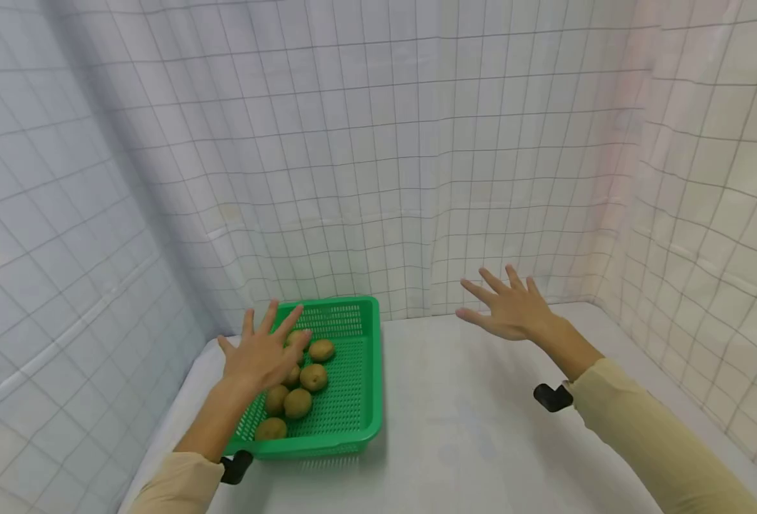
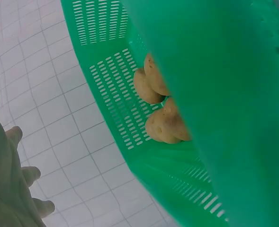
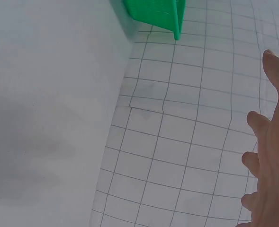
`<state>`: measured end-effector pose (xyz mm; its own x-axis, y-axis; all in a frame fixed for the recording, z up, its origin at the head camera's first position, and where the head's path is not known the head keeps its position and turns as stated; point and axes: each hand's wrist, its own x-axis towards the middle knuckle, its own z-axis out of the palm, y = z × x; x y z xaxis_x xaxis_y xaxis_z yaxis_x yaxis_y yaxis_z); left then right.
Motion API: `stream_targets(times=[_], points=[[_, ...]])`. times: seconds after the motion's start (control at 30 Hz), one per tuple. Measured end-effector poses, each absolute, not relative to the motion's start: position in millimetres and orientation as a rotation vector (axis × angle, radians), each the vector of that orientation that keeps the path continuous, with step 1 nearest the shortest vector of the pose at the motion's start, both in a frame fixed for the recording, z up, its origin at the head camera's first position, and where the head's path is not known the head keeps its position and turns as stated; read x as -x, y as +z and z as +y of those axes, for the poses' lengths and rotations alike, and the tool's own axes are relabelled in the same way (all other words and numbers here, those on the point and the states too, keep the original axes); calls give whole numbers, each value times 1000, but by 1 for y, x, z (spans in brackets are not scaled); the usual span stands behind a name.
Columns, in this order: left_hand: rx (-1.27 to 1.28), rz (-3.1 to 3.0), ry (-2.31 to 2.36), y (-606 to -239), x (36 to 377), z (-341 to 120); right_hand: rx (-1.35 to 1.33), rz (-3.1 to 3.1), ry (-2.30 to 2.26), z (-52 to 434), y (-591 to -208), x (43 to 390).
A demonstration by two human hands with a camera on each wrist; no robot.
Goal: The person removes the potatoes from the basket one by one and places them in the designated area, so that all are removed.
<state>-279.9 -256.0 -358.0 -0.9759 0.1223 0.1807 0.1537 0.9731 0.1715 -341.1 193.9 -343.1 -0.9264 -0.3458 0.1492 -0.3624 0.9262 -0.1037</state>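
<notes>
Gridded sheets (image 1: 384,143) are hanging behind a white table (image 1: 442,428), where the left hand (image 1: 259,357) is hovering, spread wide, by the basket's (image 1: 373,371) left side, potatoes (image 1: 314,378) are lying inside it, and the right hand (image 1: 513,312) is hovering well apart, likewise splayed.

Basket (image 1: 375,378) bright green, sides patterned with rows of narrow slots; potatoes (image 1: 314,378) golden brown with dark specks; surrounding sheets (image 1: 404,157) white, crossed by thin grey grid lines; tabletop (image 1: 442,421) plain white, greyer in shadow; sleeves (image 1: 648,435) pale cream; wrist-worn pieces (image 1: 553,397) black.
</notes>
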Motion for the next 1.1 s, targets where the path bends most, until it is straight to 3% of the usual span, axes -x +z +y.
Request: stream_targets(times=[0.4,1.1], points=[[218,-2897,-381,-362,248,-292,-692,-2986,267,169,-325,355],[197,-2731,-976,-429,220,-334,-1131,-3025,546,112,-304,381]])
